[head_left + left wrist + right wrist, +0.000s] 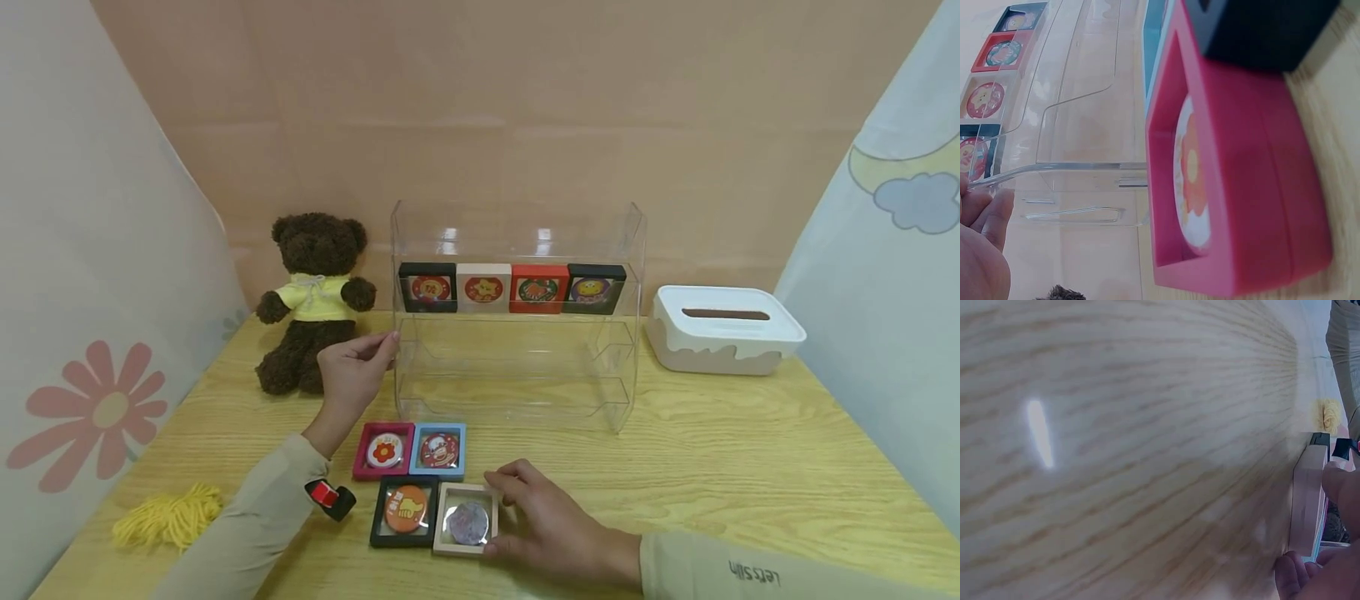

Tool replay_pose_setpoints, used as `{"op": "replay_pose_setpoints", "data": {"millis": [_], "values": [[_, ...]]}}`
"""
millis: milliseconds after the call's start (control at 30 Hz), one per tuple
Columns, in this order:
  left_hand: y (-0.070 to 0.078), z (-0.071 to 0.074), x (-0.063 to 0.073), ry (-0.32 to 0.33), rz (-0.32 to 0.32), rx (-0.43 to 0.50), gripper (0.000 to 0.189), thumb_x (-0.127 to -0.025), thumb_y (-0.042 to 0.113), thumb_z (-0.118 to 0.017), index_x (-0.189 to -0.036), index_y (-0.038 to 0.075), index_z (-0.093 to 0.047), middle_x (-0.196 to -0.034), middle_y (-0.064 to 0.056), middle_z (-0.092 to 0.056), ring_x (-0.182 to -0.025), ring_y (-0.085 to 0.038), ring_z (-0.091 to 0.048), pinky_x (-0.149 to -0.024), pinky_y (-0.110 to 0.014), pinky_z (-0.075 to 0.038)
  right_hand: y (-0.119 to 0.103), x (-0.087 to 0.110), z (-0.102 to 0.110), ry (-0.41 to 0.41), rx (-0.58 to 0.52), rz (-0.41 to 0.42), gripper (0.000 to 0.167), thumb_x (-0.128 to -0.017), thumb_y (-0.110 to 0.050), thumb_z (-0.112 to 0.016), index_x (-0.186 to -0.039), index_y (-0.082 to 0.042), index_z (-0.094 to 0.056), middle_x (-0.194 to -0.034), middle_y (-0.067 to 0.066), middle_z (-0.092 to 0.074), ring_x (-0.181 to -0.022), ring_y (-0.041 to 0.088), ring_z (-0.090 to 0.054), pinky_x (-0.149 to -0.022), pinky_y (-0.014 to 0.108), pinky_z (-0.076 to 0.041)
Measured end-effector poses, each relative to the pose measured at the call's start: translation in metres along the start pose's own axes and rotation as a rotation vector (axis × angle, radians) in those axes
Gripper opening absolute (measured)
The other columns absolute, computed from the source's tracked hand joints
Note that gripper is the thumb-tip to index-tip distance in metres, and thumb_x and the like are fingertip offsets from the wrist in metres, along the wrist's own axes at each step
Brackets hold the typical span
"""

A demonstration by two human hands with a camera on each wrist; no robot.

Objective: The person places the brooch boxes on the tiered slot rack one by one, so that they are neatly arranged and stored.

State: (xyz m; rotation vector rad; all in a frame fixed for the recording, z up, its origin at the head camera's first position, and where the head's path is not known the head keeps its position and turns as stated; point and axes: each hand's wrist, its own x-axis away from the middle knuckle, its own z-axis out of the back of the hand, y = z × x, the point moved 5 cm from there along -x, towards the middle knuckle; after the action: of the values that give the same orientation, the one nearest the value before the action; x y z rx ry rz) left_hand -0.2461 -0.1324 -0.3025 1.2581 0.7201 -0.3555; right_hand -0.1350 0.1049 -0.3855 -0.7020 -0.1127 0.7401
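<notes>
With thumb and fingertips, my left hand [354, 371] pinches the left side edge of a clear tiered display rack [517, 362]. My right hand [555, 525] holds a cream square frame [466, 518] with a greyish round badge inside, thumb at its lower right corner and fingers at the upper right. Touching that frame's left side is a black frame [403, 511] with an orange thumbs-up badge. Behind them lie a magenta frame [1279, 181] with a flower badge and a light blue frame [438, 451]. The rack's upper tier bears a row of several framed badges [483, 288].
A brown teddy bear [318, 300] in a yellow top stands left of the rack. To the right is a white tissue box [723, 331]. Yellow yarn [168, 517] lies at the front left, near my left sleeve. Fabric walls [525, 108] enclose the wooden table [750, 467].
</notes>
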Motion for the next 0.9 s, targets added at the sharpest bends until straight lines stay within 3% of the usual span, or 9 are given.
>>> {"op": "replay_pose_setpoints", "data": {"millis": [333, 600, 900], "values": [[-0.001, -0.002, 0.000, -0.007, 0.025, 0.006, 0.010, -0.085, -0.006, -0.066, -0.086, -0.016, -0.070, -0.077, -0.024, -0.068, -0.061, -0.037, -0.066, -0.054, -0.022, -0.055, 0.006, 0.000, 0.001, -0.010, -0.013, -0.042, 0.077, -0.081, -0.048, -0.071, -0.130, 0.007, -0.051, -0.119, 0.004, -0.049, -0.096, 0.010, -0.050, -0.080, 0.027, -0.049], [-0.001, -0.001, -0.001, -0.007, 0.004, 0.010, 0.010, -0.085, -0.007, -0.066, -0.086, -0.016, -0.070, -0.077, -0.024, -0.068, -0.061, -0.037, -0.066, -0.054, -0.023, -0.055, 0.005, 0.001, 0.005, 0.011, -0.052, -0.065, 0.066, -0.073, -0.043, -0.079, -0.121, -0.002, -0.058, -0.107, -0.006, -0.053, -0.093, 0.010, -0.052, -0.081, 0.028, -0.049], [-0.003, 0.000, 0.000, -0.008, 0.033, 0.036, 0.011, -0.085, -0.007, -0.066, -0.087, -0.017, -0.069, -0.078, -0.025, -0.067, -0.062, -0.042, -0.065, -0.054, -0.027, -0.056, 0.001, 0.004, 0.014, 0.086, -0.084, 0.036, 0.053, -0.070, -0.028, -0.085, -0.112, -0.010, -0.058, -0.103, -0.006, -0.058, -0.091, 0.013, -0.055, -0.077, 0.029, -0.050]]}}
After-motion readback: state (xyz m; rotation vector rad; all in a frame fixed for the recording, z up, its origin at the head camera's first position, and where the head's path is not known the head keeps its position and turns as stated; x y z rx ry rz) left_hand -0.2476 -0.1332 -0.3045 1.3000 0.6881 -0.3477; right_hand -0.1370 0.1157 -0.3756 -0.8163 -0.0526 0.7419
